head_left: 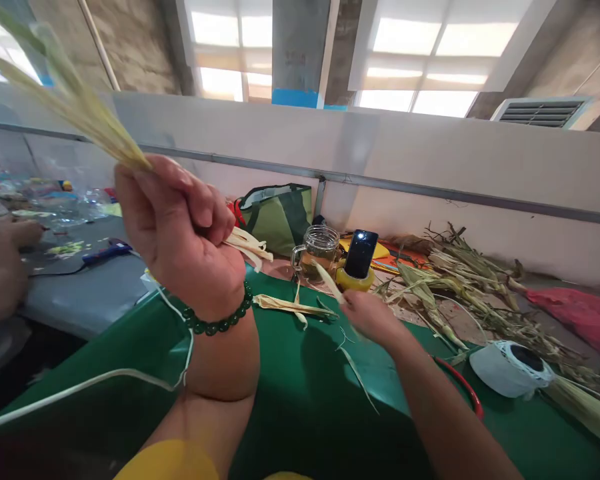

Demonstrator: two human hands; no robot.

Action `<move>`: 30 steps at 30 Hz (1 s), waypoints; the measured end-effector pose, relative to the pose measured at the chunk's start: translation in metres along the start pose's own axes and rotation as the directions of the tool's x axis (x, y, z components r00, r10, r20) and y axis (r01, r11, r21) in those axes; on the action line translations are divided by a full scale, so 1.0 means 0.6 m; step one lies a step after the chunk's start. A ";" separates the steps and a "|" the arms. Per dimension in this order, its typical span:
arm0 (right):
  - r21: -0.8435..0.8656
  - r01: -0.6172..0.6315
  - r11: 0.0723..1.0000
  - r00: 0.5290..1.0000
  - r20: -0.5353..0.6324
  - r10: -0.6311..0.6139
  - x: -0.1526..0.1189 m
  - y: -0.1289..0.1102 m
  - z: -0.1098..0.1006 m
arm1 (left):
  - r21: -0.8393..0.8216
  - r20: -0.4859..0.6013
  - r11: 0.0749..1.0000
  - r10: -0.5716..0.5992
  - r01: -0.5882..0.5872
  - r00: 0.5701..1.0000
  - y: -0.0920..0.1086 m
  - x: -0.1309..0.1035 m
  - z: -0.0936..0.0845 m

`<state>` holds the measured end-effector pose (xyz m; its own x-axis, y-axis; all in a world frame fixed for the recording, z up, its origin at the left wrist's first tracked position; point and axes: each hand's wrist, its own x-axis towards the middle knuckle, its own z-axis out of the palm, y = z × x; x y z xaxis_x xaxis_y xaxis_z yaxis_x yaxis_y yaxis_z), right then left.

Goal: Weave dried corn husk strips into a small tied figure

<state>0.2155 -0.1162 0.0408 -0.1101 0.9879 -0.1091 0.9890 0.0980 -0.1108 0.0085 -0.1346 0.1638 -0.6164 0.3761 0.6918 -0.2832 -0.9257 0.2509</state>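
Observation:
My left hand (175, 220), with a green bead bracelet (220, 323) at its wrist, is raised close to the camera. Its fingers are closed around a bundle of pale corn husks (100, 123); the long ends fan out to the upper left, and shorter ends stick out on the right. Lower down, over the green table mat (300, 400), my right hand (373, 317) pinches a narrow husk strip (329, 281) pointing up and left. Between the hands, a few loose husk pieces (293, 307) lie crossed on the mat. A thin shred (359, 377) lies below my right hand.
Behind are a glass mug (320, 250), a phone (361, 253) propped on a yellow roll, and a green bag (280, 217). Dried husks (445, 287) and a white roll (510, 368) lie right. A white cable (105, 377) crosses left, near another person's hand (13, 233).

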 end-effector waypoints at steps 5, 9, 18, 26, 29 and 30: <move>-0.068 0.133 0.989 0.988 0.091 -0.127 0.074 -0.109 0.051 | 0.000 0.031 0.996 -0.090 0.090 0.995 -0.003 0.000 0.000; -0.048 0.158 0.986 0.986 0.058 -0.155 0.108 -0.145 0.050 | 0.015 0.129 0.989 -0.149 0.148 0.980 -0.012 -0.010 -0.003; 0.312 0.250 0.917 0.941 -0.301 -0.154 -0.008 -0.010 -0.030 | 0.031 0.455 0.459 -0.797 0.888 0.396 -0.128 -0.048 0.030; 0.904 0.423 -0.063 0.863 -0.381 0.332 -0.059 0.150 -0.047 | 0.387 0.612 0.678 -0.696 0.625 0.375 -0.143 -0.195 0.071; 0.591 0.561 -0.579 0.826 -0.364 0.429 0.000 0.214 -0.078 | 0.389 0.871 0.882 -0.446 0.264 0.205 -0.121 -0.279 0.071; 0.540 0.594 -0.596 0.804 -0.377 0.459 0.018 0.232 -0.084 | 0.392 0.904 0.897 -0.417 0.205 0.096 -0.113 -0.304 0.066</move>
<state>0.3571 -0.0860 0.0738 0.4025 0.8850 0.2340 -0.7086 0.4630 -0.5325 0.1694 -0.1420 0.0473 0.7233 0.3844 0.5737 -0.0925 -0.7693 0.6321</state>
